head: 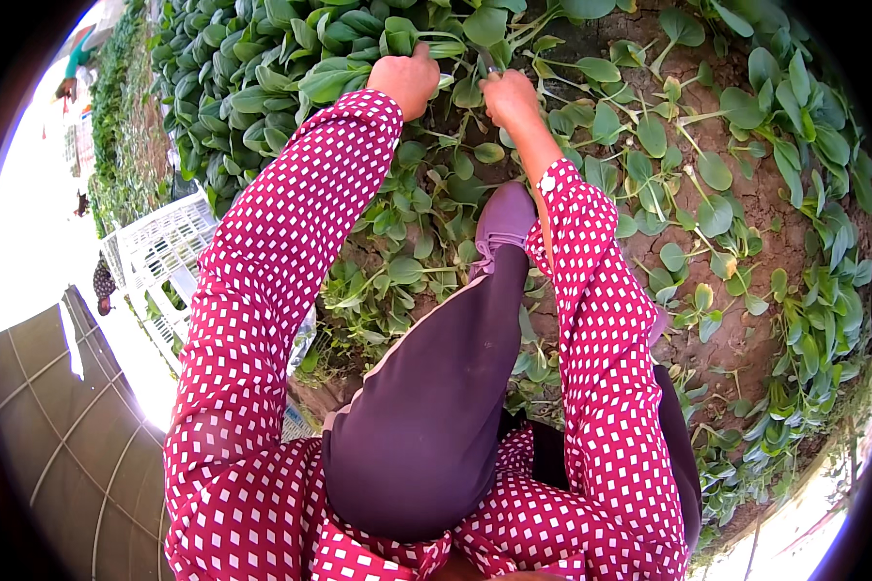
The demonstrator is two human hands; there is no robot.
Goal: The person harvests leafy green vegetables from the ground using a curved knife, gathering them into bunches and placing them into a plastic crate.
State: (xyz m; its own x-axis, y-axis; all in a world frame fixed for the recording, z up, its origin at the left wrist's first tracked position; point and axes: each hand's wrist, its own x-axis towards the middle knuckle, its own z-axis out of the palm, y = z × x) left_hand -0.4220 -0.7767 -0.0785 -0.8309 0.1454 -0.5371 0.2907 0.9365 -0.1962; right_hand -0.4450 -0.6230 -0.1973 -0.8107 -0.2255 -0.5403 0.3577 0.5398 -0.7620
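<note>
My left hand (405, 81) grips a leafy green plant (334, 78) that looks like bok choy, at the edge of the dense growth. The plant's leaves spread to the left of the fist, and pale stems show beside it. To the right, my right hand (510, 98) is closed around a small tool, apparently a knife (490, 64). Only a short metal part shows beyond the fingers, among stems and leaves. Its handle is hidden in the fist. Loose leaves and small plants (488, 152) lie below both hands.
Dense bok choy (240, 80) stands at upper left. Cut leaves lie scattered over bare soil (668, 240) on the right. My purple shoe (505, 210) is planted among low greens. A white plastic crate (163, 240) stands at left. Farther off are a person (104, 287) and ribbed covering (65, 421).
</note>
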